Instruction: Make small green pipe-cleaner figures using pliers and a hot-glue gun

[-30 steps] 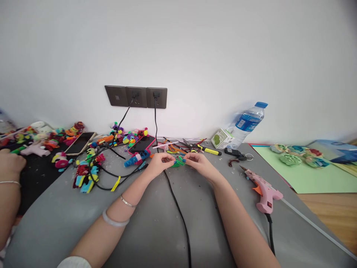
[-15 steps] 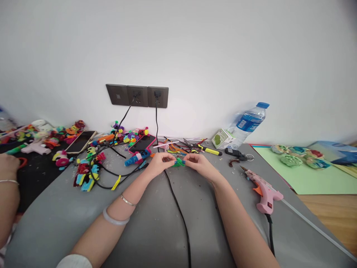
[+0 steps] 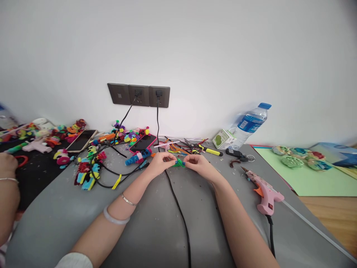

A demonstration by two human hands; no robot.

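Note:
A small green piece [image 3: 180,163], fuzzy-looking and bent, is held between my two hands over the grey table mat [image 3: 156,223]. My left hand [image 3: 161,163] pinches its left end between thumb and fingers. On the other side, my right hand [image 3: 197,164] pinches the right end the same way. The fingertips partly cover the piece, so its full shape is hidden. Just behind the hands lie loose coloured stems [image 3: 175,149] and yellow-handled pliers [image 3: 211,150]. A blue fuzzy figure [image 3: 136,158] rests to the left of my left hand.
A pink glue gun [image 3: 266,193] lies at the right, its cord running forward. Behind it are keys [image 3: 251,158], a tilted water bottle [image 3: 251,124] and green paper [image 3: 315,182]. Phones, black cables and colourful figures [image 3: 87,169] spread leftward. Another person's hand [image 3: 8,167] is at far left.
Both hands stay in nearly the same place, with the green piece slightly turned between the fingertips. The whole view has shifted a little.

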